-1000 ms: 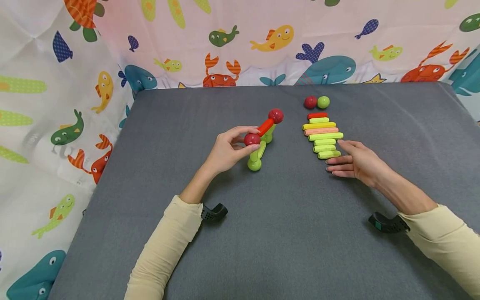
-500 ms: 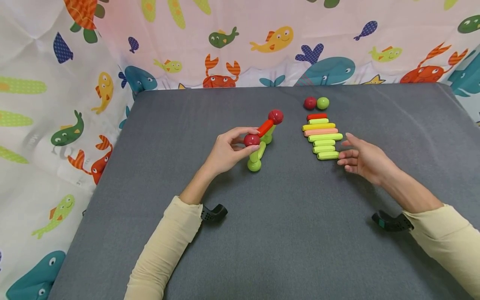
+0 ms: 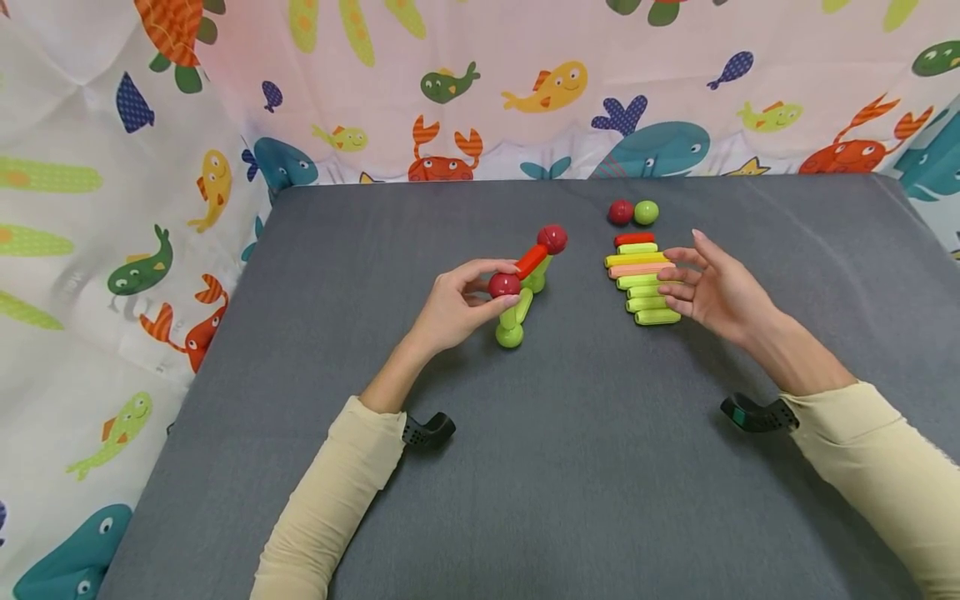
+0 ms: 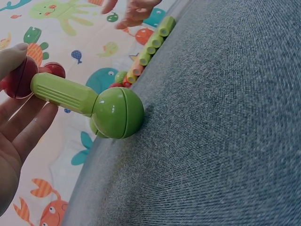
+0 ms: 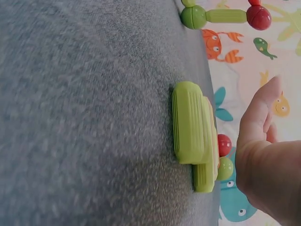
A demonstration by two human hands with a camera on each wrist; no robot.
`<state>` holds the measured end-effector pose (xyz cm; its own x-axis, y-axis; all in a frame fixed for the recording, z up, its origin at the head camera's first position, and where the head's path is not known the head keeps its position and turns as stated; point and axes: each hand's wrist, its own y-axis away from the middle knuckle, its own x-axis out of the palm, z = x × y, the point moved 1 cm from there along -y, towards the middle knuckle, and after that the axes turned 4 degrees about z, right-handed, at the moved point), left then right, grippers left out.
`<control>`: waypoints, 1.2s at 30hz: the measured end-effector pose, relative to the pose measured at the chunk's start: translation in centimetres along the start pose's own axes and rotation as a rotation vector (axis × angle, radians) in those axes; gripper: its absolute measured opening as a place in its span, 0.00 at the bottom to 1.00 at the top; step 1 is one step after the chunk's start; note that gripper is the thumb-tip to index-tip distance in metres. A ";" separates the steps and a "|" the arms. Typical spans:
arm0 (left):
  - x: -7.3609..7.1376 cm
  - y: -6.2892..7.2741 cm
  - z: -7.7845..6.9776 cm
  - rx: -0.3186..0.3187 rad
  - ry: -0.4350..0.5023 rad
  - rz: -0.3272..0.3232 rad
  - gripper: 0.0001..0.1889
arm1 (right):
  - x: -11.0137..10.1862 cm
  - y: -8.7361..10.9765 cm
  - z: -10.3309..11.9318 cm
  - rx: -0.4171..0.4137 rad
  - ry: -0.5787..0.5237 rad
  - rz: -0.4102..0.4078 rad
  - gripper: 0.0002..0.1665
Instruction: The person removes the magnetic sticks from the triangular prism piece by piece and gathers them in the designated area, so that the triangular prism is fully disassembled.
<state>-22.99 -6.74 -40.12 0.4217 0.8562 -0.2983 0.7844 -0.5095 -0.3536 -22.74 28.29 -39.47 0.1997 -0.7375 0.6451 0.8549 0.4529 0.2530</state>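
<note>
My left hand (image 3: pixel 453 308) pinches a red ball (image 3: pixel 504 285) at the near top corner of an upright frame of balls and rods. A red rod (image 3: pixel 532 261) joins it to a second red ball (image 3: pixel 552 239) behind. Below it, a light green rod (image 4: pixel 63 92) runs down to a green ball (image 4: pixel 120 113) on the table. My right hand (image 3: pixel 720 292) holds nothing, fingers loosely extended. It hovers at the right ends of a row of loose rods (image 3: pixel 637 282), covering some ends in the head view. The row has green, yellow, peach and red rods.
A loose red ball (image 3: pixel 621 212) and a loose green ball (image 3: pixel 647 212) lie side by side behind the row. Grey cloth covers the table (image 3: pixel 555 467). A curtain (image 3: pixel 510 133) printed with sea animals hangs along the back and left edges.
My right hand has moved from the row's near right end toward the back, along the rods' right ends. My left hand keeps its grip on the red ball, and the frame stays put.
</note>
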 end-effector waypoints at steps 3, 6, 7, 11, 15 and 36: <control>0.0 0.0 -0.1 -0.001 0.000 0.000 0.18 | 0.4 -0.4 0.0 -0.007 -0.014 -0.005 0.21; 0.0 0.0 -0.1 0.003 0.000 0.002 0.18 | 0.7 -0.7 0.0 -0.019 -0.025 -0.005 0.22; 0.0 0.0 -0.1 0.005 0.000 0.003 0.18 | 0.8 -0.8 0.0 -0.024 -0.029 -0.004 0.22; -0.1 0.1 0.0 0.004 0.000 0.002 0.18 | 1.4 -1.3 -0.2 -0.048 -0.036 -0.008 0.23; -0.1 0.1 -0.1 -0.001 0.004 0.004 0.18 | 2.0 -2.1 -0.4 -0.067 -0.025 -0.040 0.24; -0.1 0.1 -0.1 -0.028 -0.013 0.038 0.18 | 6.5 -5.9 -2.5 -0.149 0.188 0.096 0.27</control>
<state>-22.92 -6.90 -40.01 0.4458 0.8348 -0.3230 0.7803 -0.5393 -0.3169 -25.32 19.52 -38.58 0.3570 -0.7814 0.5118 0.8861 0.4566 0.0789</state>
